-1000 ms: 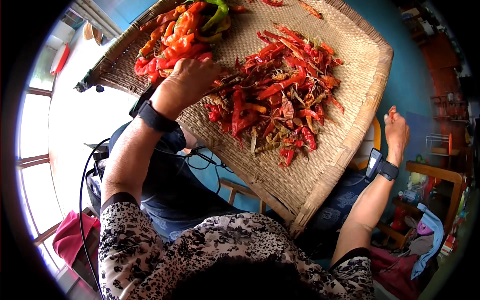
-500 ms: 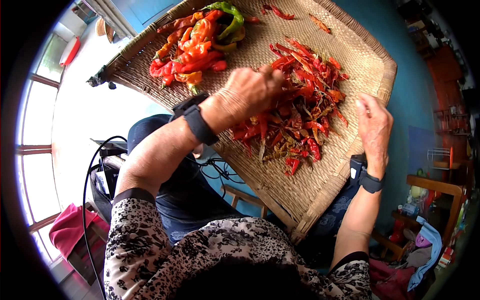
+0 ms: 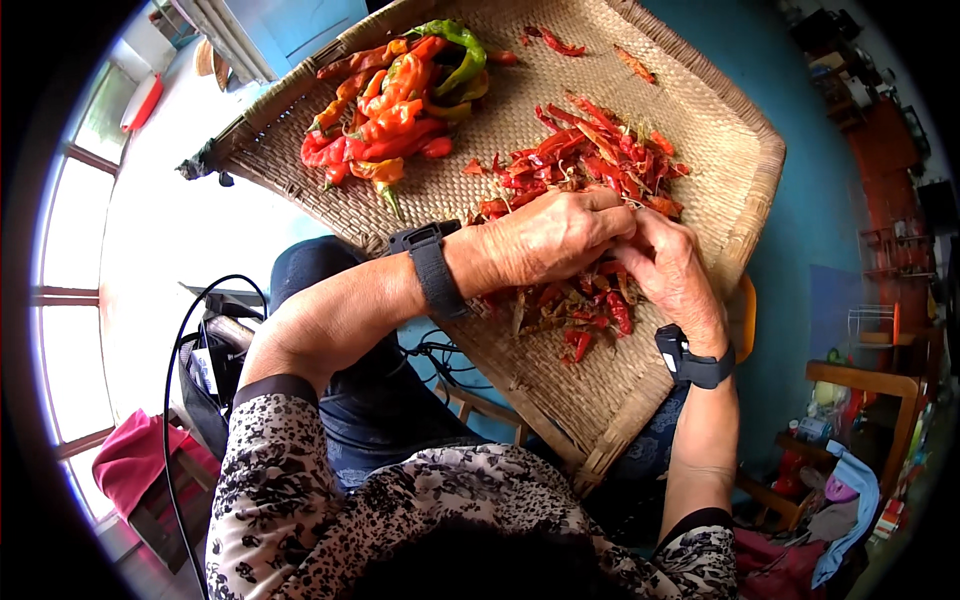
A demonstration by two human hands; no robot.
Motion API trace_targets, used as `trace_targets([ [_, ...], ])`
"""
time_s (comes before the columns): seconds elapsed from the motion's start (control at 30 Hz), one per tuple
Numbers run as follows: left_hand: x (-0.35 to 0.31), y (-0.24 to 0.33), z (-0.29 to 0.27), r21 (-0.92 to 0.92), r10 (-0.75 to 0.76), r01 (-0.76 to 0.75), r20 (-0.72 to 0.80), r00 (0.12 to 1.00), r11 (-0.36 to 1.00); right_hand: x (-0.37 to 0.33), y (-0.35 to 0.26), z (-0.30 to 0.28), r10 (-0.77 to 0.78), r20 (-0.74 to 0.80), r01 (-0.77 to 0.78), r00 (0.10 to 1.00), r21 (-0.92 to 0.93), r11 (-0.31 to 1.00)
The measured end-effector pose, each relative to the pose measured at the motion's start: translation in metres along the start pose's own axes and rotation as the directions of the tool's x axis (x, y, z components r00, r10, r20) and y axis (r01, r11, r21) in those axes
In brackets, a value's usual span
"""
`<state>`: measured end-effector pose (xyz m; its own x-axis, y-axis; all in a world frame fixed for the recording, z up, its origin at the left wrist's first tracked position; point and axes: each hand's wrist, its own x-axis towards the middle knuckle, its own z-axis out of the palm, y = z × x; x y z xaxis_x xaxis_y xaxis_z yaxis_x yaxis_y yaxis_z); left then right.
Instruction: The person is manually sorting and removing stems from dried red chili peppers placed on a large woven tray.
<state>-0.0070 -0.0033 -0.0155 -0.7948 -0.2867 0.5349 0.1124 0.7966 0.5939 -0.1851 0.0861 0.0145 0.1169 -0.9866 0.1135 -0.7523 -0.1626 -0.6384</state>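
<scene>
Over a heap of dried red chillies (image 3: 600, 150), my two hands meet with fingertips close together. My left hand (image 3: 555, 235) is closed, its fingers bent into a pinch. Against it, my right hand (image 3: 678, 270) is closed too, thumb pressed toward the fingers. Whatever lies between the fingertips is hidden. The chillies rest on a woven basket tray (image 3: 700, 130) tilted across my lap. Larger fresh peppers (image 3: 395, 120), mostly red and orange with a green one, are piled in the tray's far left part. My wrists cover part of the chilli heap.
A few loose chillies (image 3: 560, 42) lie near the tray's far edge. Black cables (image 3: 440, 355) hang below the tray by a wooden stool. At left, pink cloth (image 3: 140, 465) covers a seat; on the right stands a wooden chair (image 3: 870, 378) with clothes.
My left hand has moved nearer to me and to the right, out of the heap's far side. My right hand has come left from the tray's edge to meet it.
</scene>
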Motion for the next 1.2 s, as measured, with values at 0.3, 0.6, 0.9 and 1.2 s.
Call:
trace_targets([
  [0.3, -0.001, 0.002, -0.004, -0.076, 0.055, -0.06, -0.066, 0.996, 0.995, 0.001, -0.011, 0.008, 0.041, -0.03, -0.029, 0.999, 0.31, 0.95],
  [0.6, 0.004, 0.005, -0.003, -0.212, 0.066, -0.072, -0.035, 0.997, 0.975, -0.001, -0.01, 0.002, -0.021, -0.143, 0.054, 0.989, 0.227, 0.972],
  [0.9, 0.01, -0.011, -0.032, 0.075, -0.279, 0.275, 0.052, 0.959, 0.959, -0.027, 0.038, -0.057, 0.08, -0.612, -0.138, 0.787, -0.048, 0.989],
  [1.2, -0.014, -0.004, -0.008, 0.423, -0.254, 0.117, 0.284, 0.925, 0.898, -0.078, 0.118, -0.099, 0.367, -0.642, -0.68, 0.673, -0.343, 0.648],
])
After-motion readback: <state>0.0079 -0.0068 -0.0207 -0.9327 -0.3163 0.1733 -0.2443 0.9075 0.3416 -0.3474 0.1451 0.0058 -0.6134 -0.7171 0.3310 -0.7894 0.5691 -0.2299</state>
